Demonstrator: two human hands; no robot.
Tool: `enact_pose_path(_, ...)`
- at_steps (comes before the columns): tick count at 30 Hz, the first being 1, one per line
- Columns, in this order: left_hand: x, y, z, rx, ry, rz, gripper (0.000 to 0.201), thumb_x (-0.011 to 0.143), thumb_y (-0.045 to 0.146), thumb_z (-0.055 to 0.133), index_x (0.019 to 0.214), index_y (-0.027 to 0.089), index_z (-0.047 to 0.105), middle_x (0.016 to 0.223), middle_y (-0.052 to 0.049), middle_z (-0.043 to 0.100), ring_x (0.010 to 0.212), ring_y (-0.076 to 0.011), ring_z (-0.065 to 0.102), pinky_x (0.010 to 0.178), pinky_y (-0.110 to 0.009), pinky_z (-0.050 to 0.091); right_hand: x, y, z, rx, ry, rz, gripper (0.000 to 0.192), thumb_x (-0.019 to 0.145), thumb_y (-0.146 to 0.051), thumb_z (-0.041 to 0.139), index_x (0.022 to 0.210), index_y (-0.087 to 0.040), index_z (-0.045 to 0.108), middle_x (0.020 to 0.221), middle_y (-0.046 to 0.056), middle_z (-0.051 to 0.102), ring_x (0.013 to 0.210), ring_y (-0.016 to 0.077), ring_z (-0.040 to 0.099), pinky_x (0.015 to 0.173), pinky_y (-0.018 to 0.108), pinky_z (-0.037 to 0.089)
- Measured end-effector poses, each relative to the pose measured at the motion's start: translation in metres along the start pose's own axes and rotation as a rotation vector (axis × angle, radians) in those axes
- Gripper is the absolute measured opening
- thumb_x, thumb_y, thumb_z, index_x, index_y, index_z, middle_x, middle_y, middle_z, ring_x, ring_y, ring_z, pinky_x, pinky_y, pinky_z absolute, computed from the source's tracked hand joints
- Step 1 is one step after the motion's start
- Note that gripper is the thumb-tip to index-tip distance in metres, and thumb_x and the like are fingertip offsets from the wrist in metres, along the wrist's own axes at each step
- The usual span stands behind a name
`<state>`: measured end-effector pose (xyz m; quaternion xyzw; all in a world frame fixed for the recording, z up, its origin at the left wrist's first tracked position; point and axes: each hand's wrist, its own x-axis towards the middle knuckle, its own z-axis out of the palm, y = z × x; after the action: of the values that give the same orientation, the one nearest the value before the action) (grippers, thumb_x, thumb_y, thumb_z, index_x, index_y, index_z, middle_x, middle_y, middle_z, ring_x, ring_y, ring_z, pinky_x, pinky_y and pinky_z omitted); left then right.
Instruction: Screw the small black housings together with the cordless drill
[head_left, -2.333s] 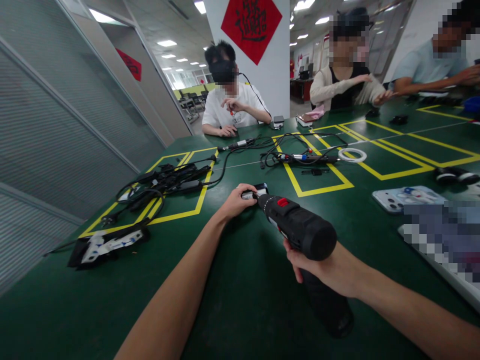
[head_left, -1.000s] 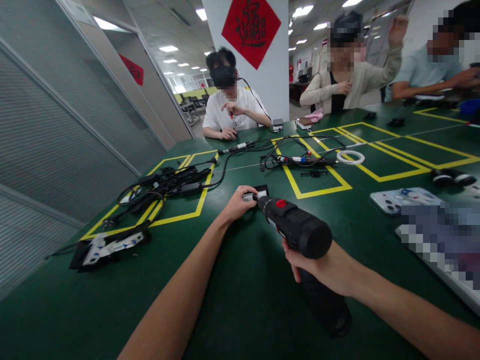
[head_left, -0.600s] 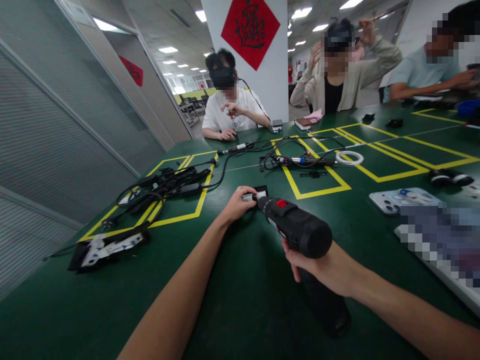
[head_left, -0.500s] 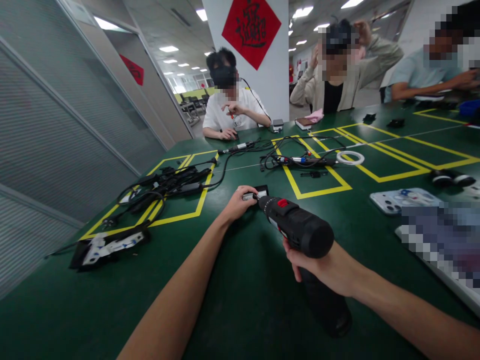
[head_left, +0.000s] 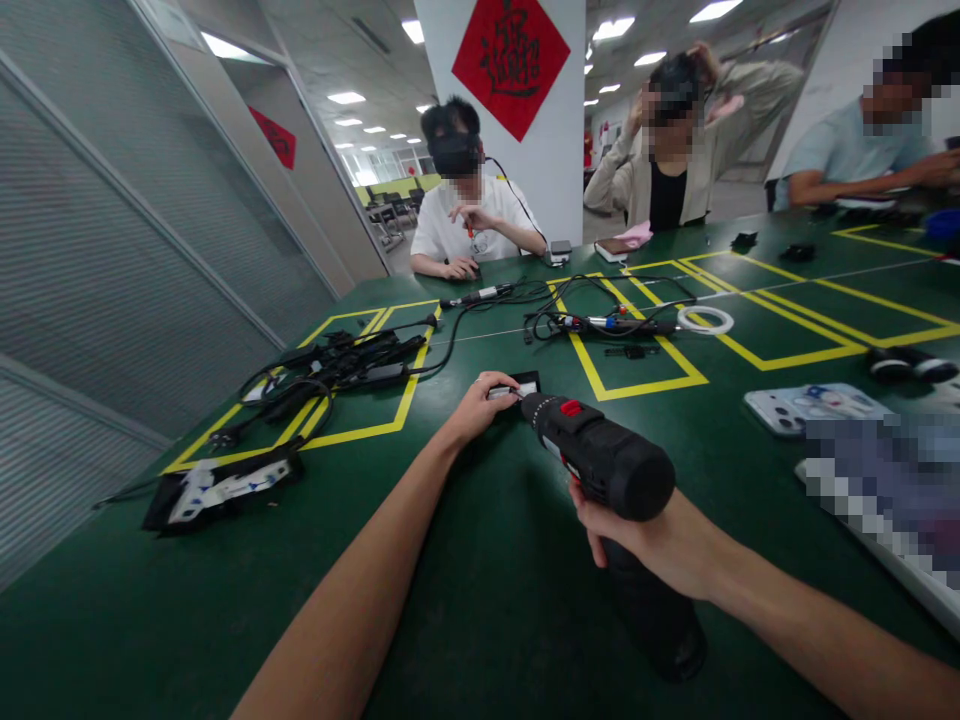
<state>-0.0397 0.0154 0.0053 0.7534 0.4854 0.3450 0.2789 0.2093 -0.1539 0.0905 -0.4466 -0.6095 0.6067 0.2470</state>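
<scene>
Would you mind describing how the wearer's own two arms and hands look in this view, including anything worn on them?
Both forearms are bare, with no sleeve, glove or watch in view. The left hand appears to wear a thin pale ring on one finger, though it is small in the picture. The right hand shows no ring or marking on the side that faces the camera.

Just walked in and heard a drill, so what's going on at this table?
The person wearing the camera grips a black cordless drill in the right hand, its tip against a small black and silver part that the left hand pins to the green table. A tangle of black cables lies to the left and a phone to the right. Three other people sit at the far side.
</scene>
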Motion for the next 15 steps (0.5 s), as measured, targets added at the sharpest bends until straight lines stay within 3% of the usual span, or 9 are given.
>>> enact_pose_path(15,-0.0012,0.0018,-0.0013,0.010,-0.006,0.029,0.027,0.077,0.037,0.060,0.098,0.021,0.065,0.110,-0.005,0.059,0.110,-0.0222,0.052,0.103,-0.039,0.037,0.0014,0.0056,-0.0013,0.015,-0.017,-0.017,0.013,0.081,-0.024,0.056,0.089,-0.018,0.048,0.065,-0.004,0.056,0.057,0.0141,0.058,0.067,0.033,0.044)
